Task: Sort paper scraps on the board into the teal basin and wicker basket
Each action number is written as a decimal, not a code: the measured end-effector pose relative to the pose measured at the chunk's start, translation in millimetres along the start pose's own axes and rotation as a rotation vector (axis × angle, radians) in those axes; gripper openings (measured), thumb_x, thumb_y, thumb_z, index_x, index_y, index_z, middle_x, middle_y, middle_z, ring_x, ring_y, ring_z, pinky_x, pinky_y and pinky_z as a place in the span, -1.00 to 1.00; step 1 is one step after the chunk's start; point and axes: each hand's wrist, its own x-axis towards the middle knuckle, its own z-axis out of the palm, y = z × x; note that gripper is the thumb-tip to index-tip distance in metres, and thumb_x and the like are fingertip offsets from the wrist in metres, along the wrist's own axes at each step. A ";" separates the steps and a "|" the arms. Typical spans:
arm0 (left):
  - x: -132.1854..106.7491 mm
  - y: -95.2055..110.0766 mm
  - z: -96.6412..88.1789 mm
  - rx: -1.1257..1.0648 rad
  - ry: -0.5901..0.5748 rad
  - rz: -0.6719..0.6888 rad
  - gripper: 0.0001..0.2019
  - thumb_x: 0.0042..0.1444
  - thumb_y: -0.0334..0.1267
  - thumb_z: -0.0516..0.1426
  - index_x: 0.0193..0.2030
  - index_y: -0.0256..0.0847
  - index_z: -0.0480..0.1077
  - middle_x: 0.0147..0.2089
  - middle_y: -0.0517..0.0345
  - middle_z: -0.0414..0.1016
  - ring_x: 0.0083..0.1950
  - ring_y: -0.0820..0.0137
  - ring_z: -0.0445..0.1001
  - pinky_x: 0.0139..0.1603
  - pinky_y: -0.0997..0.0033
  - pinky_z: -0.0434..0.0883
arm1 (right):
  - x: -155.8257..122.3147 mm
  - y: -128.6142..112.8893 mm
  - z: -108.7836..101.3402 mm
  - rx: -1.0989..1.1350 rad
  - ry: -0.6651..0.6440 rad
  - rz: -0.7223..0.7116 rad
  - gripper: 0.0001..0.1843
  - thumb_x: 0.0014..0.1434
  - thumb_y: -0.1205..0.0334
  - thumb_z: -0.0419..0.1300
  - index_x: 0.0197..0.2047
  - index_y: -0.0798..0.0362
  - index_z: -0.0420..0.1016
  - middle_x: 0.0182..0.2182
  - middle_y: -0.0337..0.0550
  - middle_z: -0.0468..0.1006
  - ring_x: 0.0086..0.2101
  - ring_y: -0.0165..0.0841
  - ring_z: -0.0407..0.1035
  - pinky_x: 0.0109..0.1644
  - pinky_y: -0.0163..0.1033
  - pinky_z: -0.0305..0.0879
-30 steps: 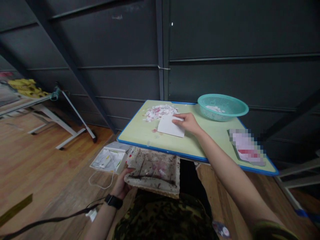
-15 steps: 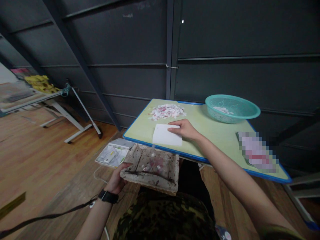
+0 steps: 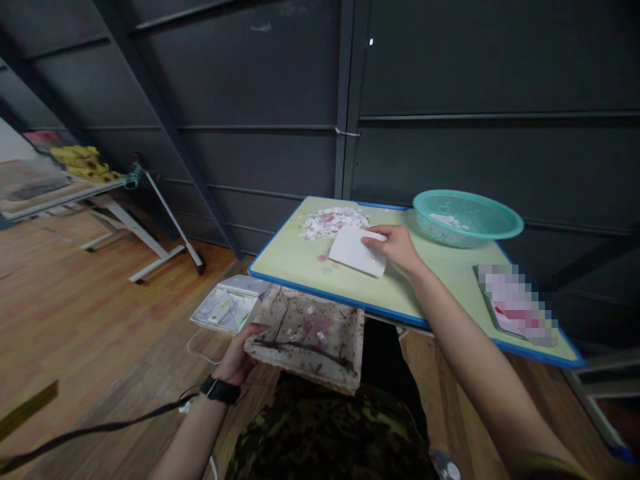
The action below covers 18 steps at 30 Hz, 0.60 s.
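My right hand (image 3: 397, 248) grips a white flat scraper card (image 3: 356, 252) on the pale green table top (image 3: 300, 257), just in front of a pile of white and pink scraps (image 3: 334, 222). Below the table's near edge, my left hand (image 3: 240, 357) holds the left side of a stained, shallow foam tray (image 3: 310, 335) with a few scraps in it. A dark watch sits on my left wrist.
A teal mesh basket (image 3: 467, 217) stands at the table's back right. A blurred flat item (image 3: 517, 305) lies near the right edge. An open white box (image 3: 229, 305) with a cable rests on the wooden floor. A white-legged stand (image 3: 150, 223) is at far left.
My right hand drew the card toward the near table edge, then moved it back up beside the scrap pile. The tray stayed under the edge in my left hand.
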 end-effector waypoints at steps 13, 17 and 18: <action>8.7 0.6 11.8 0.004 -0.065 0.031 -0.90 -0.09 -0.38 0.12 -0.38 -0.25 0.43 -0.62 0.21 0.48 -0.63 0.42 0.42 -0.56 0.44 0.41 | 0.8 4.6 -1.0 0.035 -0.146 -0.026 -0.63 -0.08 0.08 0.25 -0.25 0.17 0.58 -0.28 -0.07 0.60 -0.32 -0.27 0.44 -0.28 -0.25 0.29; 8.1 1.2 12.1 0.023 -0.072 0.009 -0.90 -0.06 -0.36 0.11 -0.37 -0.26 0.43 -0.61 0.18 0.49 -0.62 0.40 0.44 -0.55 0.44 0.41 | 0.4 5.1 -0.3 0.020 -0.105 -0.008 -0.63 -0.09 0.08 0.26 -0.26 0.17 0.58 -0.29 -0.07 0.60 -0.33 -0.28 0.42 -0.27 -0.24 0.27; 8.2 1.3 12.0 0.025 -0.071 0.008 -0.89 -0.06 -0.36 0.11 -0.36 -0.26 0.43 -0.60 0.16 0.51 -0.60 0.40 0.45 -0.55 0.44 0.41 | -0.6 4.6 2.1 0.022 -0.141 -0.010 -0.63 -0.08 0.08 0.25 -0.27 0.18 0.58 -0.30 -0.07 0.60 -0.34 -0.29 0.42 -0.29 -0.25 0.27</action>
